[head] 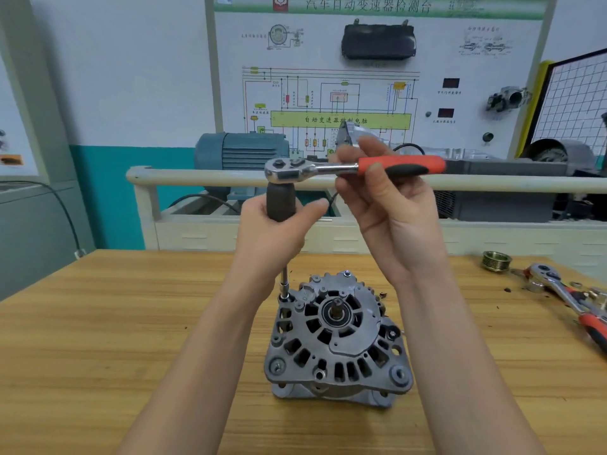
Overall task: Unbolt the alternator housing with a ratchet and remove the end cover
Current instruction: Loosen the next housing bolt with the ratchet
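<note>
Big wooden tabletop (98, 339) fills the lower part of the view, and behind it there's a training board with a wiring diagram (328, 103) and a blue-grey electric motor (243, 156) on a cream frame. The alternator (338, 336) sits in the middle of the tabletop, shaft end facing up, vented end cover on top.

Left hand (272, 234) has its grip wrapped round a dark spinner handle (280, 201) (fingers curled right around it), and a thin extension shaft (285, 280) runs down from it to a bolt on the upper-left lug of the housing. The ratchet (354, 167), chrome head with an orange and black handle, sits flat on top of that dark handle, pointing off to the right. Right hand (391, 205) is pinching the ratchet where the chrome neck meets the orange part, thumb below and fingers above.

Over at the right edge of the tabletop lies a second ratchet (571, 300), same orange handle, with a few small fasteners around it, and a grooved pulley (496, 260) just beside its head.
</note>
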A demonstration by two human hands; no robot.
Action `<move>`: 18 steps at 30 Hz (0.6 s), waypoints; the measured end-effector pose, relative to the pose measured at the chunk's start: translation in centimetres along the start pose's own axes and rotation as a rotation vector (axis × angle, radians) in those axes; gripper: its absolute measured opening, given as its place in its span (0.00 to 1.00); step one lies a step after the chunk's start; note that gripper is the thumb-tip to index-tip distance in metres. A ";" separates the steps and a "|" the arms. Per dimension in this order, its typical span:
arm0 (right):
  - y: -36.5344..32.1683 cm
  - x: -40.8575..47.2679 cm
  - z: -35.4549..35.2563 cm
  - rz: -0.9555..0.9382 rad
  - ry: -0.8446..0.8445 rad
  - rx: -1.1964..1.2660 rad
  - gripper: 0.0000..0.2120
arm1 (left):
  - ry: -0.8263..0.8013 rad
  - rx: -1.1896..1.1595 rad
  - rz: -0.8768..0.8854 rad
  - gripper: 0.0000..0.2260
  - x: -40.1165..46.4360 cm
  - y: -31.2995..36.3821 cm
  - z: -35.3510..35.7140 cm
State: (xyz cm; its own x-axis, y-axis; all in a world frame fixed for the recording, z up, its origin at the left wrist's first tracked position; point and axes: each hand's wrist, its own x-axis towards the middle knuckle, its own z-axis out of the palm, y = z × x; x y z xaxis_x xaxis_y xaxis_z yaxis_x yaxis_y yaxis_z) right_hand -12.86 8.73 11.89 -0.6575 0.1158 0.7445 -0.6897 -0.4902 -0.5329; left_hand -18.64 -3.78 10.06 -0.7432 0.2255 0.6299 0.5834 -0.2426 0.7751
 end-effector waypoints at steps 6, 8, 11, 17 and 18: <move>1.0 0.3 1.2 0.066 0.145 0.344 0.11 | -0.257 0.017 0.088 0.15 -0.3 0.6 -0.9; 1.0 0.2 1.3 0.064 0.102 0.358 0.08 | -0.186 -0.030 0.078 0.16 -0.4 0.6 -0.6; 0.6 -0.1 1.0 0.013 0.005 0.306 0.06 | -0.032 -0.052 0.032 0.18 -0.2 0.5 0.0; 0.8 -0.4 0.7 -0.075 -0.200 0.111 0.07 | 0.076 -0.045 -0.007 0.17 0.0 0.4 0.0; 0.9 -0.3 0.8 -0.075 -0.146 0.110 0.07 | 0.021 -0.018 0.005 0.17 0.0 0.4 -0.2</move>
State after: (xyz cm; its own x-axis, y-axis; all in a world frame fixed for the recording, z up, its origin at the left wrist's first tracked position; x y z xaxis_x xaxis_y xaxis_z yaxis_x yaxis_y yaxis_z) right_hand -13.01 7.59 11.52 -0.5490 0.0327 0.8352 -0.6923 -0.5777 -0.4324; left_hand -18.43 -4.11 10.35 -0.7474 0.2046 0.6321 0.5810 -0.2604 0.7711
